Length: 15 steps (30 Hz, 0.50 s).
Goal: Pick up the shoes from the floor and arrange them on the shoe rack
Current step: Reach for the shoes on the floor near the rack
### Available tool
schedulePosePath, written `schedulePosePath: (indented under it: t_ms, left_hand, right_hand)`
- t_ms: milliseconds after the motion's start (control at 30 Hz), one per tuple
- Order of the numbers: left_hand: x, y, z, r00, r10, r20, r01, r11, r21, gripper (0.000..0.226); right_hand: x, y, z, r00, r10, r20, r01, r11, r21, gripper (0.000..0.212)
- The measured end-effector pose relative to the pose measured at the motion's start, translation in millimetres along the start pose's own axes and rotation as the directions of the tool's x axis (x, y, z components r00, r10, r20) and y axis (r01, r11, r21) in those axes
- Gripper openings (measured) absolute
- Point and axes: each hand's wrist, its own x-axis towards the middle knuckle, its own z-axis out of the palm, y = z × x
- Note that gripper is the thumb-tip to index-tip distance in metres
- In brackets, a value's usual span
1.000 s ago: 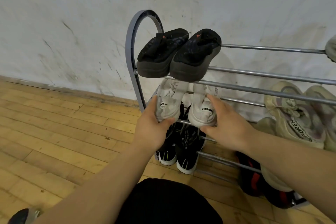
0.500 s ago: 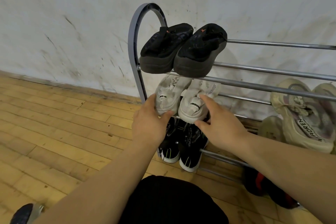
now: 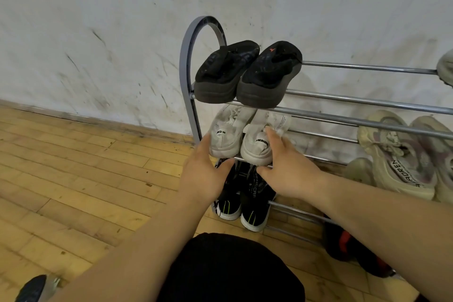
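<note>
White shoes [image 3: 241, 138], heel tabs "DESIGN", beside "ADOREN" sneaker [image 3: 398, 158]

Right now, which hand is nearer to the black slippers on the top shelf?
Right. The right hand reaches higher, its fingertip just below the black slippers. The left hand sits lower, by the white shoes.

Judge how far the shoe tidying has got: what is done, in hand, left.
Done: black shoes on the top bars, beige trainers further right. In hand: left hand and right hand at the white shoes on the middle bars. Left: a dark shoe on the floor.
</note>
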Motion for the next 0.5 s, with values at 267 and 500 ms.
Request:
schedulePosePath:
  t_ms: [267,500]
  left_hand:
    - [-28.3,0.7,-69.0,0.986,-0.156,0.053,0.157,0.987,-0.027,0.074]
    - [-124.8,-71.5,-144.6,0.883,-0.447,-0.144,0.395,0.872,-0.289,0.064]
  right_hand:
    - [-45.8,-53.4,-17.1,0.99,-0.133,0.05,0.135,0.989,-0.052,0.053]
    - [-48.6,-166.1,-9.6,0.898,-0.304,0.317,0.314,0.949,0.02,0.066]
